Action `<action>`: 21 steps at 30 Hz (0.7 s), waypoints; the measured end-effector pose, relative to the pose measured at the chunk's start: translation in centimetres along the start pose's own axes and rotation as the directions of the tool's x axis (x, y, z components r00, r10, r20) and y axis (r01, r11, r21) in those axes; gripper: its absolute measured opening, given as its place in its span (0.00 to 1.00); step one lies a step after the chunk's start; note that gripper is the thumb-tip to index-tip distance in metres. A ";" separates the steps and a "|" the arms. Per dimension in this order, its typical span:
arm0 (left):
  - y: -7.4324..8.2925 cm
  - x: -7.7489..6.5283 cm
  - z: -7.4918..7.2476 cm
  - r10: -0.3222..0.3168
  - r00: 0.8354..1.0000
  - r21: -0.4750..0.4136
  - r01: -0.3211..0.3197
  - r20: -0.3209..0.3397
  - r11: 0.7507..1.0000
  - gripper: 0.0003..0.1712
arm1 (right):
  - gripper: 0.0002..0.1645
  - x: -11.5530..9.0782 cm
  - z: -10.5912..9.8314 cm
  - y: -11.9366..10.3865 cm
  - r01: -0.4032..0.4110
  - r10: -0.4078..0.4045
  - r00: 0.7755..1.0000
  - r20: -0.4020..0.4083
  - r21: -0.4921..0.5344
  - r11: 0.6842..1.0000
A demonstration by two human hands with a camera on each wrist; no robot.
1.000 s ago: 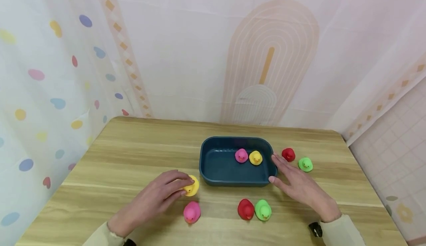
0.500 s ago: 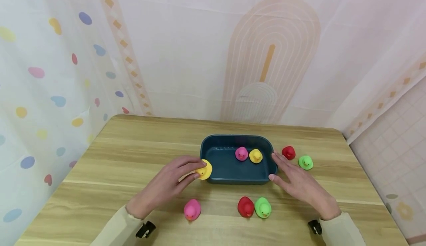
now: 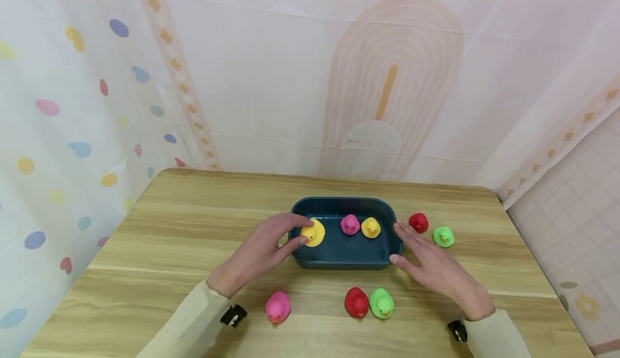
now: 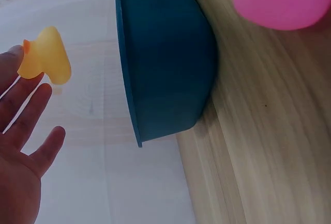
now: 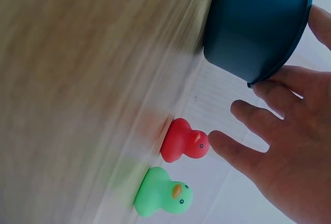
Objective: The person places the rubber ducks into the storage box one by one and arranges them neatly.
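Note:
My left hand [image 3: 263,250] pinches a yellow rubber duck [image 3: 315,233] between thumb and fingers, over the left part of a dark blue bin [image 3: 346,265]. In the left wrist view the duck [image 4: 49,56] is held up above the level of the bin's rim [image 4: 129,79]. A pink duck [image 3: 350,224] and another yellow duck [image 3: 371,228] sit inside the bin, toward its right. My right hand [image 3: 436,266] has its fingers spread at the bin's right end. Its thumb and some fingertips touch the rim, as the right wrist view shows at the bin's edge [image 5: 258,32].
On the wooden table [image 3: 194,218], a pink duck [image 3: 278,308] lies front left. A red duck [image 3: 357,302] and a green duck [image 3: 381,303] stand before the bin. Another red duck [image 3: 418,222] and green duck [image 3: 443,236] are right of it. A patterned curtain [image 3: 266,78] hangs behind.
My left hand has carried the yellow duck from the table left of the bin, up and rightward across its rim to over the inside. The right hand has stayed at the bin's right end.

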State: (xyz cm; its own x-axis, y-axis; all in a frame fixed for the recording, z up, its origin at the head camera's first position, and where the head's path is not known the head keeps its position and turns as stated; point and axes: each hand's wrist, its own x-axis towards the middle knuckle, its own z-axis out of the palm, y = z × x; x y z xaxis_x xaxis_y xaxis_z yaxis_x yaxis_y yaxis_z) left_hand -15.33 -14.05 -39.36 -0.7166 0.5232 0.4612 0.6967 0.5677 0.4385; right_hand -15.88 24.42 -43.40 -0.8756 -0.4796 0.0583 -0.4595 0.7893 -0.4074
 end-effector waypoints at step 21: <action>-2.5 5.0 2.9 -0.103 0.978 0.073 0.091 0.180 0.993 0.18 | 0.46 0.0 0.1 0.0 -0.004 0.004 1.000 -0.012 -0.005 1.000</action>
State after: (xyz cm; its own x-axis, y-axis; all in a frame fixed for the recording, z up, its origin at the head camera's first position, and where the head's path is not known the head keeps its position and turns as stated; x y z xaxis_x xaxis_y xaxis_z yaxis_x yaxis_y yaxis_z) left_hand -20.79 -10.99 -40.37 -0.7784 0.5681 0.2672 0.6246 0.6577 0.4211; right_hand -15.89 24.32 -43.51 -0.8791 -0.4718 0.0679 -0.4567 0.7929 -0.4033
